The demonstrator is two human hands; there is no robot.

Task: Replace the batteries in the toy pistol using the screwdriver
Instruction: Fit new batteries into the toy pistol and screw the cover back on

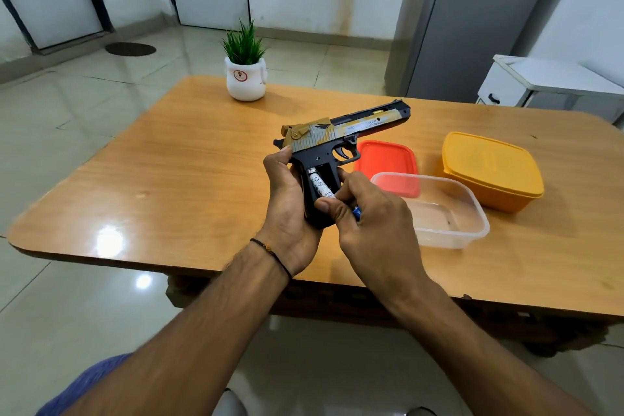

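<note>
Nearest: two bare forearms from the lower edge, a dark thread band (273,255) round the left wrist.

Left hand (287,209): fingers and thumb wrapped round the rear of the black grip of the toy pistol (341,132); holds it upright over the near half of the worktop (169,162), barrel pointing away and to the right. Side of the grip open, with one white battery (320,186) lying aslant in the compartment.

Right hand (368,216): curled, thumb tip pressing on the lower end of the battery, forefinger against the front edge of the grip, remaining fingers closed round a small blue object (357,213), too hidden to identify.

Just right of the hands, on the worktop: an open-topped clear container (449,240); directly behind it, a red lid (385,155) lying flat; farther right, a closed yellow box (489,172).

Near the far edge: a white pot with a green plant (244,74).

Beyond the worktop: glossy tiled floor (84,105) and, at right, a white cabinet (547,81).
</note>
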